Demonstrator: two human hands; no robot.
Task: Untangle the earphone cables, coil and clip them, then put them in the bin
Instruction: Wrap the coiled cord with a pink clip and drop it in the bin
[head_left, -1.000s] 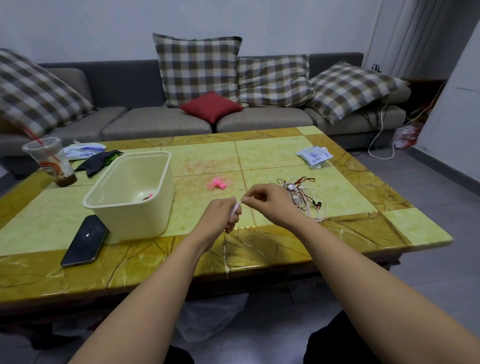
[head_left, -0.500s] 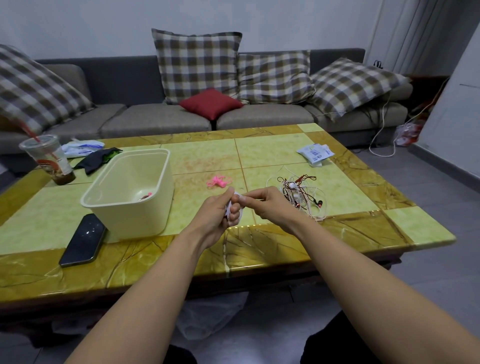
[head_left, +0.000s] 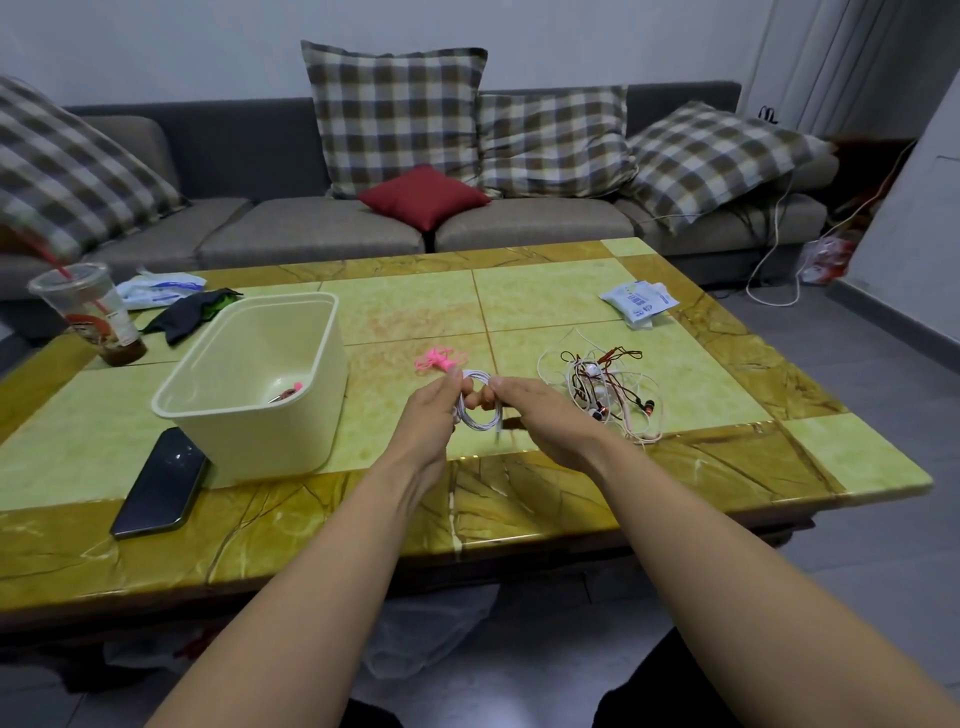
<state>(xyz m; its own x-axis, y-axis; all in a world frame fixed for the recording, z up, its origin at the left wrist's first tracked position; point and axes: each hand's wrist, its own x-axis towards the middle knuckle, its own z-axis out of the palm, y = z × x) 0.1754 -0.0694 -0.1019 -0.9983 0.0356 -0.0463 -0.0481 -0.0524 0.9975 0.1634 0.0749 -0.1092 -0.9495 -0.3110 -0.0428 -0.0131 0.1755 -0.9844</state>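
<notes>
Both hands hold the white cable (head_left: 475, 418) at mid-frame. My left hand (head_left: 434, 410) pinches the coil so its loops stay together, and my right hand (head_left: 530, 410) grips the loose side to guide it. A second ago only a short strand showed; now there is a full loop. Pink clips (head_left: 439, 360) lie just beyond, the tangle (head_left: 608, 395) to the right and the bin (head_left: 270, 441) to the left.

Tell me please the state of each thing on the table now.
white cable: coiled, held by left hand and right hand.
other earphones: tangled pile, untouched.
bin: upright, open, one small item inside.
pink clips: lying loose, unused.
phone: flat, screen dark.
cup: nearly empty, straw in.
</notes>
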